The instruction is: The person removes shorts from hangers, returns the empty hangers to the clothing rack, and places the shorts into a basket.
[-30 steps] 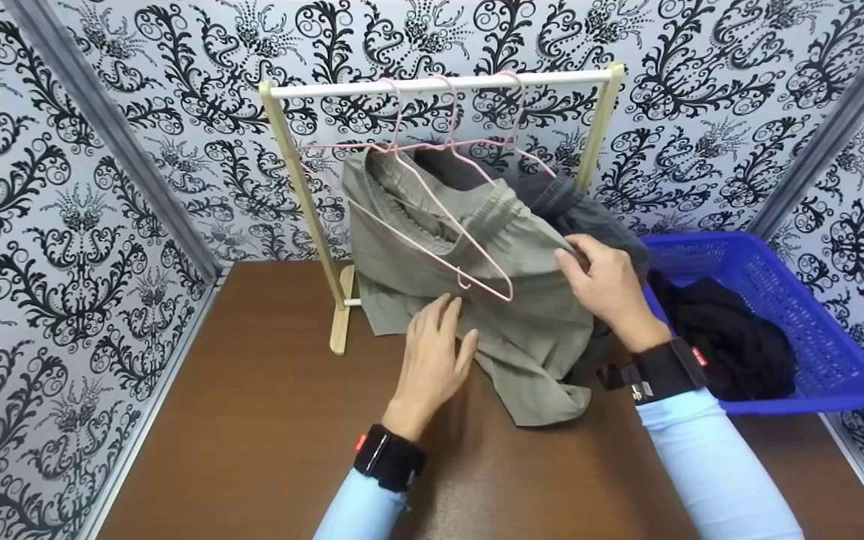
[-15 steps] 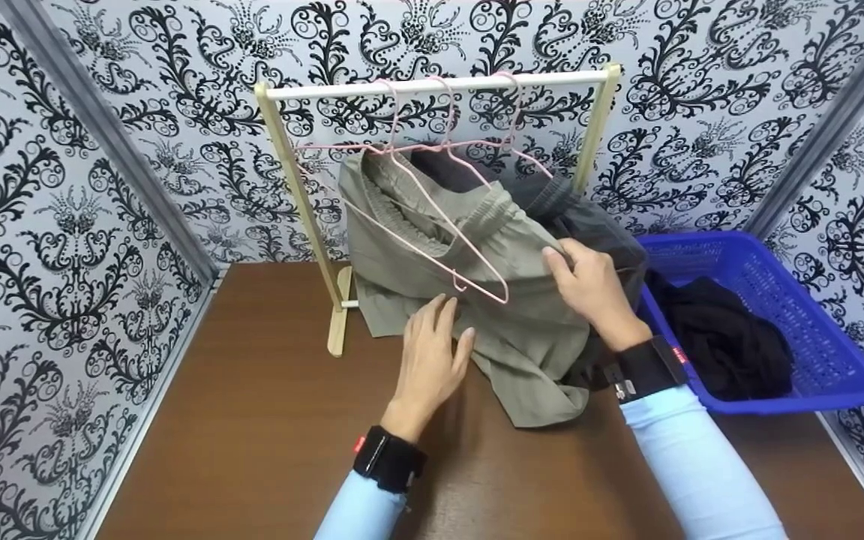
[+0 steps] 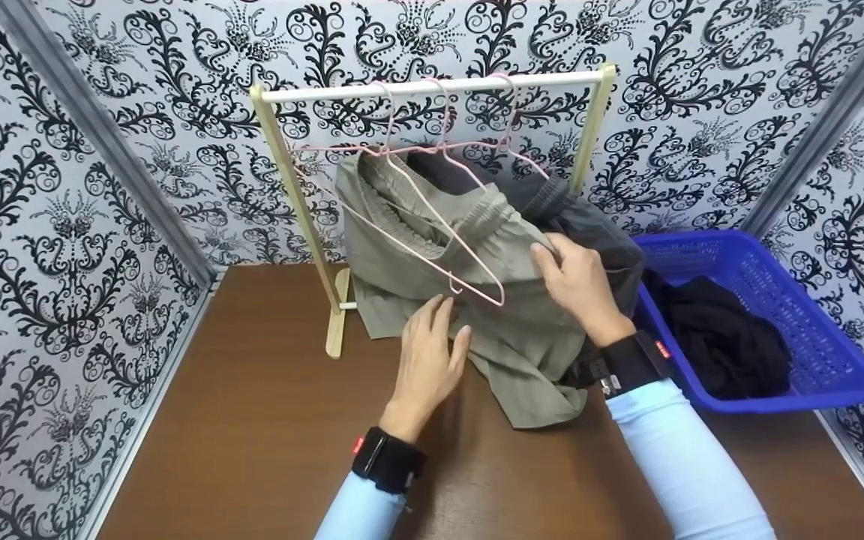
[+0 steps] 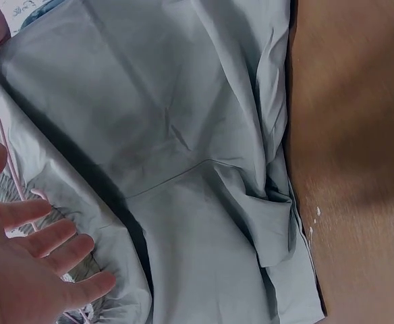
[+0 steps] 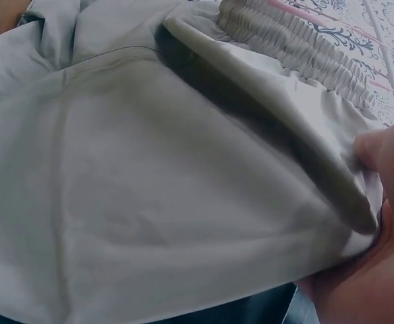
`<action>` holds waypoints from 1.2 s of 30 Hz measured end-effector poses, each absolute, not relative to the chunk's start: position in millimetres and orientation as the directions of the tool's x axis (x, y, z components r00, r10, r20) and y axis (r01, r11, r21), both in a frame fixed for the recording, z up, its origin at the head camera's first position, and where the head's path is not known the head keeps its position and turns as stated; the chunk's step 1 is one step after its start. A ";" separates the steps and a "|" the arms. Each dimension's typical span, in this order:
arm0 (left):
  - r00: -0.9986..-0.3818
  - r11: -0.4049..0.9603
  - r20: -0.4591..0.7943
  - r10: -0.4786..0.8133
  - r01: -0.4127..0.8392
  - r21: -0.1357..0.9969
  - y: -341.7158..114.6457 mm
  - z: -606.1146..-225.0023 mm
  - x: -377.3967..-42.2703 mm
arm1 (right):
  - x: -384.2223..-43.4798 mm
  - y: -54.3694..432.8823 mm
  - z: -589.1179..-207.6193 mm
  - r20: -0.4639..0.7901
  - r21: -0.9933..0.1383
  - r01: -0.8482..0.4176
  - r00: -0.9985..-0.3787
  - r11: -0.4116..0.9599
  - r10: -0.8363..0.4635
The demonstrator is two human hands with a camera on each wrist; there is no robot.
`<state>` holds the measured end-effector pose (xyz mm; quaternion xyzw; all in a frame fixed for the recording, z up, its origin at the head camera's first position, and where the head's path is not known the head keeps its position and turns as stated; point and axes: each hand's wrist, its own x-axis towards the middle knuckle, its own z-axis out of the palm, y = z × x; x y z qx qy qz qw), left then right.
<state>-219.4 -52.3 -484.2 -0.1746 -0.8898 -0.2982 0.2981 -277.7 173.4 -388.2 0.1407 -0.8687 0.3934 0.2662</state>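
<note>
Grey-green elastic-waist pants (image 3: 529, 322) hang on a pink wire hanger (image 3: 502, 294), which slants down in front of their gathered waistband. My right hand (image 3: 578, 281) pinches a fold at their right side between thumb and fingers. In the right wrist view, the thumb (image 5: 369, 150) presses on the fabric, with the other fingers mostly behind it. Just below the hanger's small inner hook, my left hand (image 3: 426, 360) is held before the pants, its fingers spread and nearly straight. The left wrist view shows those fingers (image 4: 72, 250) over the waistband side; contact with the cloth is unclear.
A small rack with a white rod (image 3: 552, 78) and wooden posts stands at the back, bearing further pink hangers. Dark grey pants (image 3: 604, 232) hang behind the grey-green ones. At the right, a blue plastic basket (image 3: 799, 406) holds a black garment (image 3: 732, 337). Patterned walls surround the brown table (image 3: 252, 420).
My right hand has shifted a little left along with the pinched fabric. The left hand stays in nearly the same spot. The head view has drifted slightly.
</note>
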 end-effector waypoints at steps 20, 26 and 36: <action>-0.763 0.755 0.636 0.110 0.481 0.446 -55.9 -483.9 -218.2 | -279.9 164.7 -389.4 0.753 -0.514 -0.518 -0.655 0.683 0.070; -0.762 0.756 0.639 0.106 0.479 0.445 -56.7 -483.9 -217.6 | -279.0 163.2 -389.9 0.761 -0.523 -0.510 -0.640 0.683 0.106; -0.776 0.755 0.622 0.109 0.471 0.456 -57.9 -483.7 -215.3 | -278.0 165.2 -390.2 0.774 -0.518 -0.516 -0.622 0.682 0.117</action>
